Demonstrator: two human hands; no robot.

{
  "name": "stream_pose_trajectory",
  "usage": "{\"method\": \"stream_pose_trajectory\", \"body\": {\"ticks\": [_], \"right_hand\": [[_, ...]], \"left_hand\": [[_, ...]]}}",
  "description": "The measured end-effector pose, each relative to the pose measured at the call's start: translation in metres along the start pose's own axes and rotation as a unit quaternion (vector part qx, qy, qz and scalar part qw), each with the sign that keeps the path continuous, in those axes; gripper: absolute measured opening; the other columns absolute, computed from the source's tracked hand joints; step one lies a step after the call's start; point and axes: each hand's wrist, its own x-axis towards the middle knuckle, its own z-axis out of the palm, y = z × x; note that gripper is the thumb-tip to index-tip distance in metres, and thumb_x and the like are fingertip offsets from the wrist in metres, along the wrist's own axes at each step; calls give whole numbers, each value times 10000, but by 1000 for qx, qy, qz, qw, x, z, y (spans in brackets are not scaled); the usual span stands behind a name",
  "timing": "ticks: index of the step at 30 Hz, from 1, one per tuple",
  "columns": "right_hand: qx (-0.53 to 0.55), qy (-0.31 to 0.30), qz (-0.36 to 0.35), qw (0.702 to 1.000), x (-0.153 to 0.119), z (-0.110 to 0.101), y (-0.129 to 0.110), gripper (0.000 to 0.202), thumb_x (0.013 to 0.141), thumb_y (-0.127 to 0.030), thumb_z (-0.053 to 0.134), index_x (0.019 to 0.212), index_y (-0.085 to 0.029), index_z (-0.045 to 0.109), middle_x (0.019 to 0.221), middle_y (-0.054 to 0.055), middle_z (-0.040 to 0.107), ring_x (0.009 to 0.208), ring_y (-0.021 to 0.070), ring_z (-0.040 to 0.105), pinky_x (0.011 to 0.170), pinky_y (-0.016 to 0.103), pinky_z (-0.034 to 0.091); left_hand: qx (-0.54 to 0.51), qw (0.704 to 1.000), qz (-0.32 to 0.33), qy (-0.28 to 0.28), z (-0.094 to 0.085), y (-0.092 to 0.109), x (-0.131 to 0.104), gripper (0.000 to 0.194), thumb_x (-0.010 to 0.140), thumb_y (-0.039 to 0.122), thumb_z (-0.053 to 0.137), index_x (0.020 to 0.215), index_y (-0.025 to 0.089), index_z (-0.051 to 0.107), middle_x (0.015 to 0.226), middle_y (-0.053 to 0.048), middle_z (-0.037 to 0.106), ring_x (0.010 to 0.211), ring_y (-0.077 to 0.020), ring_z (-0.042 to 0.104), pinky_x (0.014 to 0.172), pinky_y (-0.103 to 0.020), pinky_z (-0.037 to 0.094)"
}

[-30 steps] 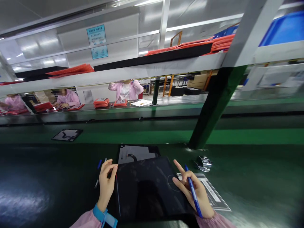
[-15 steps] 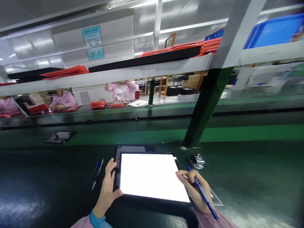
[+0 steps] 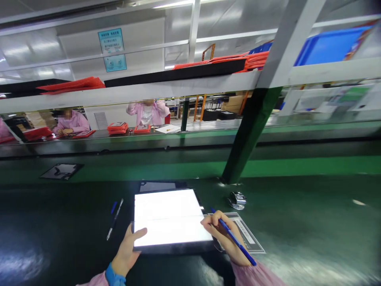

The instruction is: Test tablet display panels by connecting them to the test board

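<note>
A flat, brightly lit white panel (image 3: 169, 218) with a dark border is in front of me, its near edge tilted up slightly. My left hand (image 3: 127, 246) grips its left lower corner, thumb on top and fingers partly hidden underneath. Held in my right hand (image 3: 224, 236) is a blue pen (image 3: 238, 243), slanting across the hand. The thumb and fingertips of that hand are at the panel's right edge. Under and beside the right hand lies a dark sheet (image 3: 253, 248) with a white border. Another grey-and-black flat piece (image 3: 157, 186) shows behind the panel.
Left of the panel lie a pen (image 3: 114, 220) and a small blue cap (image 3: 113, 207). A shiny metal object (image 3: 237, 200) sits at the right, near a green post (image 3: 250, 135). Farther off is a grey flat piece (image 3: 61, 171). Co-workers (image 3: 149, 113) sit across the line.
The panel has shifted left and its near edge has lifted. My left thumb now lies over its face, the fingers closed beneath. My right hand moved left with it, uncovering more of the dark sheet.
</note>
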Motion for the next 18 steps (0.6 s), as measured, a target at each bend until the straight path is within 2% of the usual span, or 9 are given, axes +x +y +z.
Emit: {"method": "stream_pose_trajectory", "body": {"ticks": [3,5,7,10,12,13,16,18], "right_hand": [[6,-16,-31,999,-3,2,9,359,844,-461,645,710,-246,391,729,64,699,1016,311,648,931,497,489],[-38,11,-63,997,-11,6,9,323,866,-408,623,699,-249,398,727,74,708,1159,338,577,1001,570,415],[-85,56,-110,989,-19,13,4,278,886,-326,589,693,-251,404,732,66,716,1196,350,551,1008,631,373],[-136,78,-187,970,-24,22,-13,229,889,-212,550,700,-252,427,767,39,732,1014,324,665,1018,649,359],[-134,61,-214,966,-20,28,-29,257,888,-180,538,671,-249,421,815,43,743,798,270,714,971,579,452],[-125,53,-220,966,-15,30,-39,289,889,-179,541,643,-248,406,856,53,745,733,248,710,900,525,517],[-102,27,-208,972,11,37,-64,378,888,-226,570,574,-245,360,958,76,730,746,243,685,661,397,572],[-51,-28,-161,985,34,42,-75,415,880,-305,614,553,-240,365,836,59,709,753,247,663,686,400,557]], "left_hand": [[-8,1000,1,21,-3,1,5,746,602,234,819,1269,186,490,1073,-129,701,1079,-360,652,945,-534,509],[-10,999,2,33,-1,3,5,739,611,227,809,1276,192,486,1078,-124,698,1050,-352,667,917,-521,530],[-1,999,2,47,3,7,2,724,617,188,796,1272,182,488,1047,-115,708,1018,-333,684,906,-500,540],[15,998,-2,53,10,12,-3,659,640,130,757,1250,187,514,986,-85,727,989,-297,697,922,-469,537],[21,999,-6,49,11,13,-5,642,649,146,761,1245,192,525,967,-75,731,986,-293,697,935,-466,529],[24,998,-10,49,10,14,-4,652,644,166,775,1246,192,527,965,-75,730,987,-298,695,937,-469,528],[44,998,-26,39,7,13,-1,692,631,242,814,1258,218,524,1013,-71,720,1012,-314,682,935,-477,527],[63,997,-32,38,5,13,1,667,648,239,800,1256,248,524,1039,-54,714,1014,-302,681,928,-472,530]]}}
